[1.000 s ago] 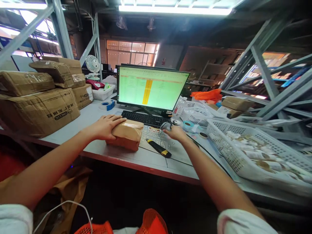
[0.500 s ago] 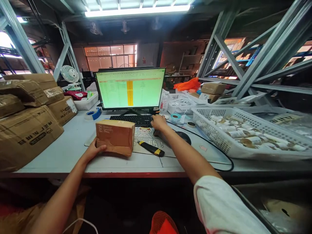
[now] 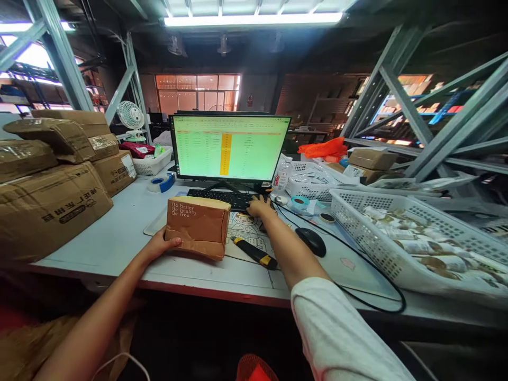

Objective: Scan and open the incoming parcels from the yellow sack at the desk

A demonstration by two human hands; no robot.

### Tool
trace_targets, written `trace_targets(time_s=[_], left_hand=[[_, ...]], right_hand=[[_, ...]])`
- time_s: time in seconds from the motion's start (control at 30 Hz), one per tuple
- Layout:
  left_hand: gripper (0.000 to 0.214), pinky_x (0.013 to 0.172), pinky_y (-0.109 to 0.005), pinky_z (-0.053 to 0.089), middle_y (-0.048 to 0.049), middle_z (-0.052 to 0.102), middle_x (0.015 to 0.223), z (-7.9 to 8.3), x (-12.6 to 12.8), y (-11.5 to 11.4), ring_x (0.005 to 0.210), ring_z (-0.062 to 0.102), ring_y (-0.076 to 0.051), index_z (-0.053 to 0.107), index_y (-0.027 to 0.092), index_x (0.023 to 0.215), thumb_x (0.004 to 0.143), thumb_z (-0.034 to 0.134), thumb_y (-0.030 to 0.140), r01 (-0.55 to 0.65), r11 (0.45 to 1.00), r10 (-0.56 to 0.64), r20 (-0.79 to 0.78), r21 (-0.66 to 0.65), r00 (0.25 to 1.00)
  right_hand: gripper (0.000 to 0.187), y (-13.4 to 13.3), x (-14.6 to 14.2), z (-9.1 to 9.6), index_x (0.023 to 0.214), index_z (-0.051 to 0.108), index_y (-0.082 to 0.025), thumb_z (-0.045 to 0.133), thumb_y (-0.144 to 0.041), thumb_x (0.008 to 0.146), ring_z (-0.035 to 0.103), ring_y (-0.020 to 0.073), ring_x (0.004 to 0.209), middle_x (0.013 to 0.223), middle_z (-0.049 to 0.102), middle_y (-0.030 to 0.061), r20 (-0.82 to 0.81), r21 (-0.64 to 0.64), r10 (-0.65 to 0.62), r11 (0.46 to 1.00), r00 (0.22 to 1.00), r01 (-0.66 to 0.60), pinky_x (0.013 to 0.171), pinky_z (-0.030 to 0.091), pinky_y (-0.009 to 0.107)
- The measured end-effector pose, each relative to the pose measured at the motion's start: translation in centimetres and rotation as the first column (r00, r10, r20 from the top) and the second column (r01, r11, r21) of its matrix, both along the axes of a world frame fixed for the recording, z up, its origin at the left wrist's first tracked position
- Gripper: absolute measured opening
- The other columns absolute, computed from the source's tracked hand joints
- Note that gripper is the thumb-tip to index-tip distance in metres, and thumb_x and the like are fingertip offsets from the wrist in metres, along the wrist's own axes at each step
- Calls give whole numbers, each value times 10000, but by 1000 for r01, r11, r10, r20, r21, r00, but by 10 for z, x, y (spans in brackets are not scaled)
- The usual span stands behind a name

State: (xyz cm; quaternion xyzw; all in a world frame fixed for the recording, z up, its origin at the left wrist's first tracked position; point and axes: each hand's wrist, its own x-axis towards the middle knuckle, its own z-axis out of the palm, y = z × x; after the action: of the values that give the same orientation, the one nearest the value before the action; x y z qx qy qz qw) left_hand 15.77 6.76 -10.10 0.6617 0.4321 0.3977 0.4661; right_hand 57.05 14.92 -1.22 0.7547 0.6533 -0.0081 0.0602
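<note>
My left hand [image 3: 161, 244] grips the lower left corner of a small brown cardboard box [image 3: 196, 230], thumb on its front. White lettering "Be better Be healthy Be free" is printed on that face, which is dented near the bottom. Over the right end of the black keyboard [image 3: 218, 200] lies my right hand [image 3: 261, 206], fingers stretched and apart on or just above the keys. Between the two arms, a black and yellow utility knife [image 3: 254, 252] rests on the patterned desk mat [image 3: 243, 227]. Behind the keyboard stands a lit monitor [image 3: 230, 148] showing a spreadsheet.
Taped cartons [image 3: 59, 206] are piled at the left. A black mouse [image 3: 311, 242] and its cable lie right of my forearm. Farther right is a white basket [image 3: 357, 222] of rolled items. Blue tape [image 3: 162, 183], a plastic bottle [image 3: 282, 174] and teal tape [image 3: 299, 202] sit near the monitor.
The view has shifted, so the desk's things appear farther right. My left hand still holds the box, whose lettering now reads clearly. My right hand stays at the keyboard, its fingers more spread.
</note>
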Motion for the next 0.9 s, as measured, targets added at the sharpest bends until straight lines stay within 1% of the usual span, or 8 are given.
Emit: trace_targets(time_s=[0.1,0.2,0.27,0.37,0.43,0.6,0.77,0.9], left_hand=[[860,1103,-498,500,-184,670,1343,-3,0,1,1257,636,-374,572,120,1335,695,835,631,-5,1000,4,44,19,999],[896,1105,-506,489,-172,619,1386,-4,-1,2,1287,609,-353,498,162,1435,729,813,616,-173,973,159,97,154,982],[988,1149,-516,443,-171,523,1460,-4,-4,3,1373,524,-347,395,201,1530,726,832,573,-383,860,364,122,337,924],[1076,1212,-521,361,-182,402,1494,-2,-10,3,1441,412,-347,297,205,1599,723,859,481,-535,592,588,132,603,798],[1063,1216,-519,355,-183,376,1472,-1,-12,0,1427,407,-347,270,198,1616,740,846,370,-492,492,636,89,718,766],[1043,1200,-522,373,-176,359,1459,2,-1,-22,1405,407,-362,329,214,1605,656,731,55,-130,424,585,-161,896,795],[932,1157,-520,392,-158,402,1442,24,41,-63,1402,406,-369,461,281,1560,688,662,21,82,434,561,-340,897,755],[907,1120,-534,396,-191,398,1438,52,68,-91,1360,414,-392,430,256,1590,739,697,91,91,453,608,-382,887,696]], right_hand=[[531,-8,-21,8,1468,584,-127,481,-411,1031,229,416,1543,1650,336,216,-11,22,48,999,999,-47,1212,195,623],[561,-39,-45,11,1443,610,-153,536,-490,1001,512,347,1376,1484,560,203,-55,-4,174,985,983,-174,1115,402,451],[573,-74,-55,5,1393,658,-198,656,-523,921,629,318,1227,1350,668,158,-88,-52,261,963,961,-266,991,485,370],[549,-127,-60,-17,1376,668,-207,694,-464,891,658,321,1162,1292,687,155,-89,-54,338,938,937,-343,920,502,353],[474,-151,-57,-32,1394,645,-186,586,-376,964,642,317,1179,1300,665,169,-86,34,350,937,933,-348,923,495,352],[452,-171,-54,-44,1394,623,-125,420,-268,1016,634,294,1162,1305,638,191,-324,383,340,900,883,-206,939,518,366],[546,-199,-71,-20,1437,568,-148,385,-464,1032,663,169,707,1209,677,146,-728,541,506,839,462,-66,599,561,307],[564,-227,-91,-11,1403,605,-152,434,-518,1009,612,139,585,979,709,92,-761,575,535,818,366,2,552,538,288]])
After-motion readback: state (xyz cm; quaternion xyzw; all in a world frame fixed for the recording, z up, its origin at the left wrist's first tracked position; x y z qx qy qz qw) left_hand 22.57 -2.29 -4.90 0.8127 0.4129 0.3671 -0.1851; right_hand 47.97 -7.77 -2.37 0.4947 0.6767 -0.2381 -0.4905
